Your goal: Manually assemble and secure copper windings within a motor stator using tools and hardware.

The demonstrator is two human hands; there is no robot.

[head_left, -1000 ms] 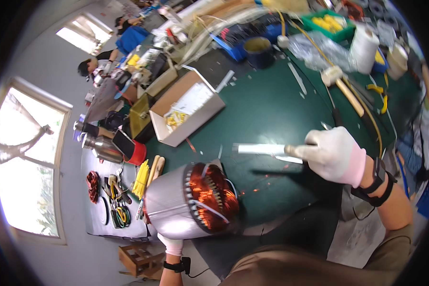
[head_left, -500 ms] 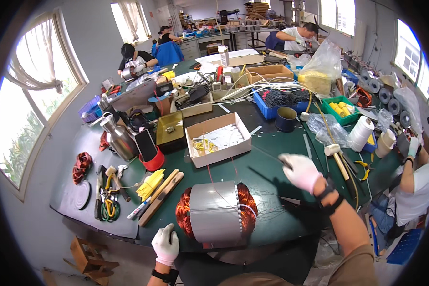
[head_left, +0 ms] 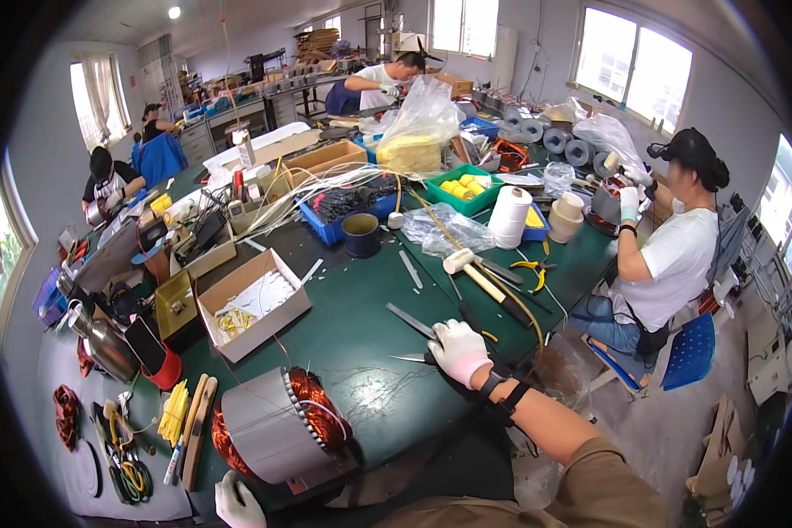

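Note:
A motor stator (head_left: 277,427), a grey cylinder with copper windings at both ends, lies on its side at the bench's near edge. My left hand (head_left: 239,503), in a white glove, is beside its lower left end, fingers curled and no object visible in them; the picture's lower edge cuts it off. To the right of the stator, my gloved right hand (head_left: 459,350) is low over the bench, closed on the end of a flat grey blade-like strip (head_left: 411,320). A pointed blade (head_left: 408,358) with a dark handle lies by its fingers, partly covered by them.
Beyond my right hand lie a mallet (head_left: 480,280) and yellow pliers (head_left: 533,266). An open cardboard box (head_left: 260,333) holds white strips. Wooden sticks (head_left: 195,431) and hand tools (head_left: 125,458) are at the left. A co-worker (head_left: 678,238) sits at the right.
My view has swung right. My right hand has come nearer across the bench with the strip, to beside the pointed blade. My left hand stays near the stator's left end.

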